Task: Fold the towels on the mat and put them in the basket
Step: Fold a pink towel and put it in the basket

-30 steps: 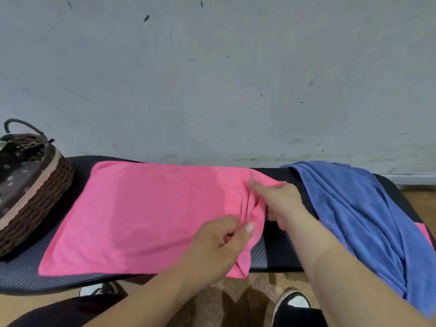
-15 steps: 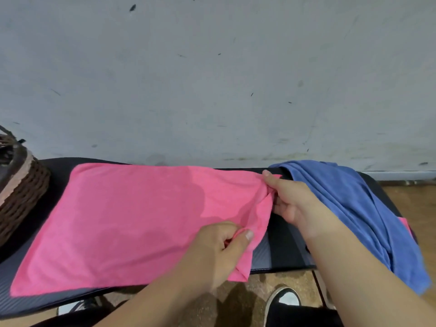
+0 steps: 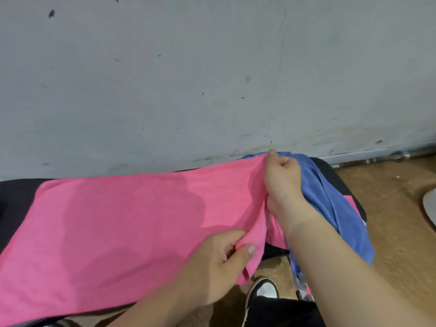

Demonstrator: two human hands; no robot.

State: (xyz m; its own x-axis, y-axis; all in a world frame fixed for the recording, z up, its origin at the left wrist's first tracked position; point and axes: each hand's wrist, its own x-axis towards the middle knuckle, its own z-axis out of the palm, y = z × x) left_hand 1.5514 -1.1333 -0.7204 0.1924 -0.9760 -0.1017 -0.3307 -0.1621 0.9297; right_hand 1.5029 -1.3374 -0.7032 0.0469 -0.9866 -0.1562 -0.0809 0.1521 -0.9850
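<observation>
A pink towel (image 3: pixel 122 223) lies spread across the dark mat (image 3: pixel 16 197). My left hand (image 3: pixel 219 263) pinches its near right corner, which hangs off the mat's front edge. My right hand (image 3: pixel 283 182) grips the far right corner and holds it lifted near the wall. A crumpled blue towel (image 3: pixel 335 204) lies at the mat's right end, partly behind my right arm, with a bit of another pink cloth (image 3: pixel 351 201) under it. The basket is out of view.
A grey wall (image 3: pixel 212 79) rises directly behind the mat. Brown floor (image 3: pixel 389 220) lies to the right and in front. My shoe (image 3: pixel 264 289) and dark trouser leg sit below the mat's front edge. A pale object (image 3: pixel 430 206) shows at the right border.
My right hand has lifted the towel's far right corner up and rightward, over the blue towel. The view has swung right, so the basket has left the frame.
</observation>
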